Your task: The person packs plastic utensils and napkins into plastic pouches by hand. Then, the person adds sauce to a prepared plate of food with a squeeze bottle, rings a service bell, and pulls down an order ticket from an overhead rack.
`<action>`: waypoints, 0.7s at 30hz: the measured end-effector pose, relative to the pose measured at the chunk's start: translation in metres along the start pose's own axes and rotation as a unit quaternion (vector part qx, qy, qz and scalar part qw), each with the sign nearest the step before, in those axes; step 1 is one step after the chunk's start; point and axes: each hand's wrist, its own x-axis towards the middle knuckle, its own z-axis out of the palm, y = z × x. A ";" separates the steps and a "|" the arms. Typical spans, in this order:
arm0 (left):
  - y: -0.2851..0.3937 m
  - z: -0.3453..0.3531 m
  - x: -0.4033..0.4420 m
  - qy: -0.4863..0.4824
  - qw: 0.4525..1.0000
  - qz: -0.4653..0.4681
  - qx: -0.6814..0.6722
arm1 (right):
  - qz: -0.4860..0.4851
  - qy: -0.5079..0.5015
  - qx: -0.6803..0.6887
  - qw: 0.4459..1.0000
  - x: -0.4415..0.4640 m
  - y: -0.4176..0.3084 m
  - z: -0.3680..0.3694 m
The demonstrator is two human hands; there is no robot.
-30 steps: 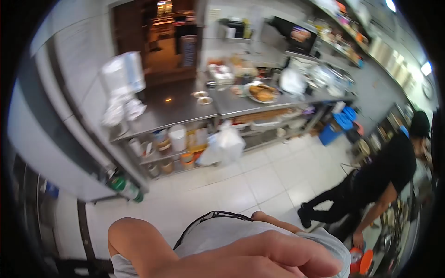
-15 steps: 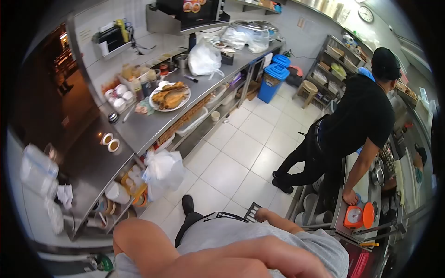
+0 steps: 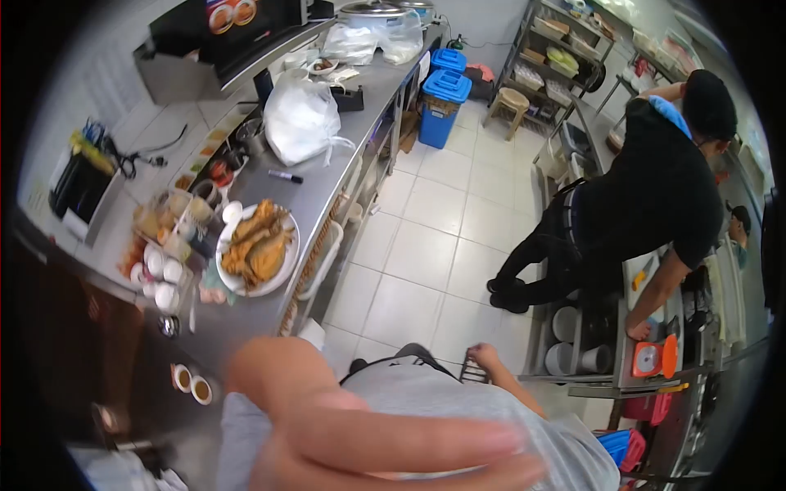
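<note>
My right hand (image 3: 484, 356) is closed on a black slotted item (image 3: 473, 375) left of the orange scale (image 3: 648, 359), where a firm, level grip is advised, while my left hand (image 3: 360, 438) is too blurred to tell whether wide or narrow.

0 readable texts; marks on dark screen (image 3: 274, 18) illegible (too small).

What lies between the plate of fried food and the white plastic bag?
A marker, on the bare steel counter, seen in the head view.
</note>
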 end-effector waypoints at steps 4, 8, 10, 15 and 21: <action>-0.111 -0.037 -0.034 -0.226 0.911 -0.153 -0.308 | -0.028 -0.081 -0.045 0.995 -0.031 0.011 -0.013; -0.214 0.028 -0.099 -0.240 0.903 -0.260 -0.246 | 0.054 -0.141 -0.101 0.983 0.032 0.056 -0.024; -0.258 0.065 -0.114 -0.200 0.879 -0.371 -0.222 | 0.077 -0.132 -0.106 0.983 0.090 0.057 -0.055; -0.401 0.109 -0.175 -0.082 0.835 -0.536 -0.094 | 0.025 0.087 0.067 0.994 0.314 -0.010 -0.181; -0.587 0.004 -0.275 0.182 0.763 -0.577 0.228 | -0.215 0.170 0.155 0.949 0.439 -0.310 -0.339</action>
